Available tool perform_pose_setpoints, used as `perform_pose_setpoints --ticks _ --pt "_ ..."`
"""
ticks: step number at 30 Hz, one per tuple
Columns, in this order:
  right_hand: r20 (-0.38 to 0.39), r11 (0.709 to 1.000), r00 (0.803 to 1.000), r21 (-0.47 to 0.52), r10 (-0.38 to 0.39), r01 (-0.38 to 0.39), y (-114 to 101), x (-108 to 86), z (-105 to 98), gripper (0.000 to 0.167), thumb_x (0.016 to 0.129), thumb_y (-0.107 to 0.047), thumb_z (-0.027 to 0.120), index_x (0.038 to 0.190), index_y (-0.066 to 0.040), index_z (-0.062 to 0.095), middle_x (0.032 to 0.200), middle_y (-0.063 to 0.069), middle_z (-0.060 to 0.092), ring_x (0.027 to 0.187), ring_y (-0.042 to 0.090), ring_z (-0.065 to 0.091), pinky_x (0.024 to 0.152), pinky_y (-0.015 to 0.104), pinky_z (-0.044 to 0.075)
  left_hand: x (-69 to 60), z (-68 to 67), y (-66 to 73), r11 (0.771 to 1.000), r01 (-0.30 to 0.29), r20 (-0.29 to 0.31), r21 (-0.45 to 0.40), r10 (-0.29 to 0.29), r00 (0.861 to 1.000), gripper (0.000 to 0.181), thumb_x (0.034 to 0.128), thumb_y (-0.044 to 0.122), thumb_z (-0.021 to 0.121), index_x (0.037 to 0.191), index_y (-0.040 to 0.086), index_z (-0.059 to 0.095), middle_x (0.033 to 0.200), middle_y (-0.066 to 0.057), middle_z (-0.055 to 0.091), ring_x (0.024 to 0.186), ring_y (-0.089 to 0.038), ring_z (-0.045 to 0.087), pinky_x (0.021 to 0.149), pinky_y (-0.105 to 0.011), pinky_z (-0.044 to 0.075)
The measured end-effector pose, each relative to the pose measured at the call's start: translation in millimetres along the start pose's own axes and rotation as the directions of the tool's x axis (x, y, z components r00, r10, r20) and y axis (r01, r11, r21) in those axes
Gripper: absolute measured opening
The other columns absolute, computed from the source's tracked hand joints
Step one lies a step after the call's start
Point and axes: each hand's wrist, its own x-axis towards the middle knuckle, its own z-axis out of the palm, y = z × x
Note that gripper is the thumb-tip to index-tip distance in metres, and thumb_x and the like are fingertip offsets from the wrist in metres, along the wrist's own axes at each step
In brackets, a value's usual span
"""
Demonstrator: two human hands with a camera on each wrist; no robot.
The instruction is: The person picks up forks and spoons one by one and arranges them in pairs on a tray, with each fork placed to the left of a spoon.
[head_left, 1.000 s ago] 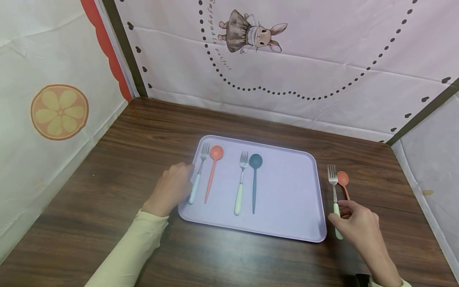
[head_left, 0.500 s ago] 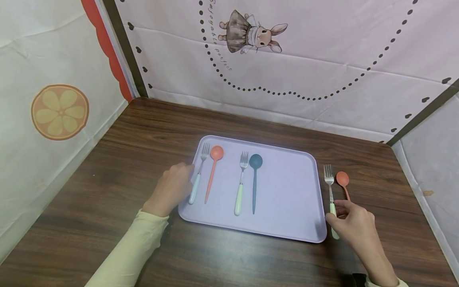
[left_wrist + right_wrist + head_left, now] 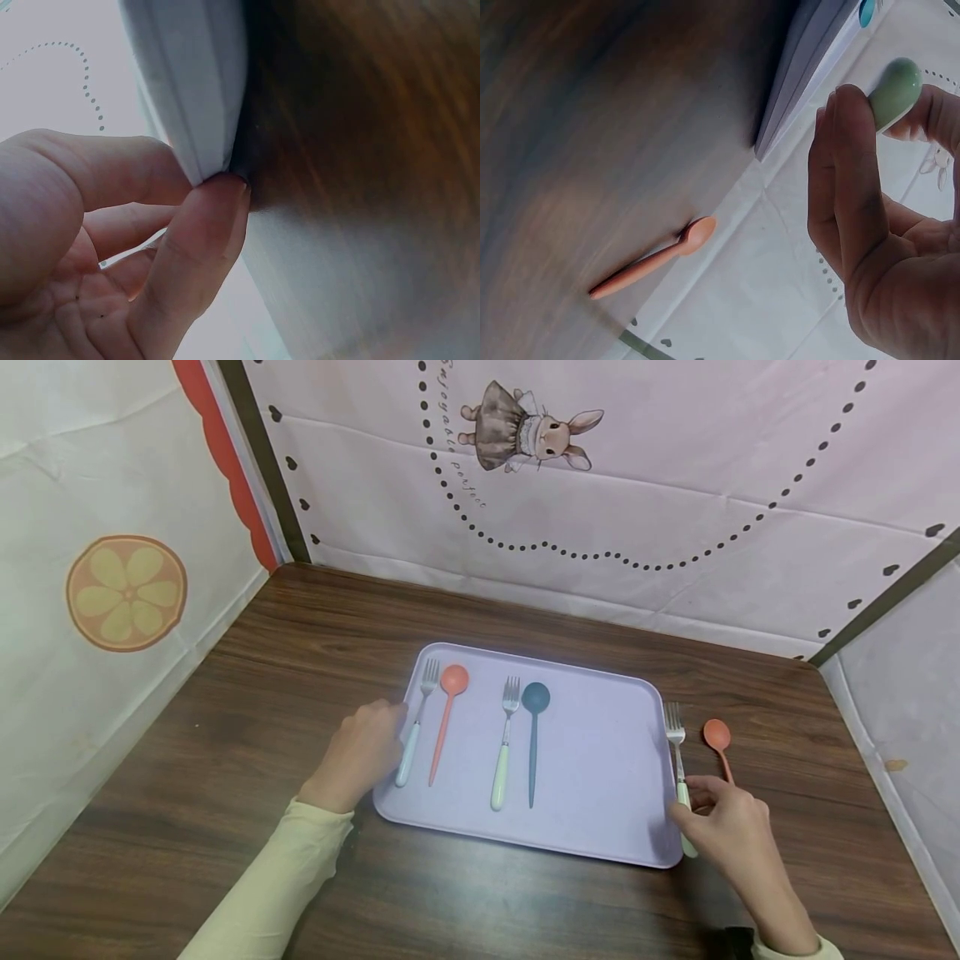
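Observation:
A lavender tray lies on the brown table. My left hand is at its left edge; in the left wrist view, thumb and finger pinch the tray rim. My right hand pinches a fork by its pale green handle, held over the tray's right rim with tines pointing away. On the tray lie a fork with a pale blue handle, a coral spoon, a fork with a pale green handle and a dark teal spoon.
Another coral spoon rests on the table right of the tray, its handle end hidden behind my right hand in the head view. Behind the table hangs a pale printed cloth; more cloth stands at the left.
My right hand has carried the fork leftward, from beside the second coral spoon to above the tray's right rim. The left hand, tray and remaining cutlery have stayed in place.

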Motion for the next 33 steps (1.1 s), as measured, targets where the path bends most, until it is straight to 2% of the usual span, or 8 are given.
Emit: perform_pose_setpoints --ticks 20,33 --pt "0.034 1.000 0.999 0.017 -0.014 0.013 -9.0 3.0 8.4 0.034 0.075 -0.008 0.072 0.106 0.006 0.073 0.074 0.001 0.070 0.062 0.013 0.059 0.054 0.027 0.045 -0.7 -0.6 -0.2 1.000 -0.008 -0.008 -0.001 0.008 1.000 0.021 0.0865 -0.009 0.059 0.105 -0.009 0.067 0.072 -0.011 0.053 0.059 -0.024 0.050 0.049 -0.037 0.046" --pt "0.044 0.999 0.998 0.029 -0.043 0.042 -12.9 3.2 12.3 0.036 0.075 -0.008 0.070 0.108 0.004 0.074 0.074 0.000 0.070 0.065 0.012 0.063 0.058 0.027 0.048 0.0 -1.1 0.0 1.000 0.002 0.009 -0.001 -0.002 1.000 0.023 0.0862 -0.008 0.059 0.107 -0.008 0.067 0.073 -0.012 0.054 0.060 -0.025 0.051 0.049 -0.038 0.046"
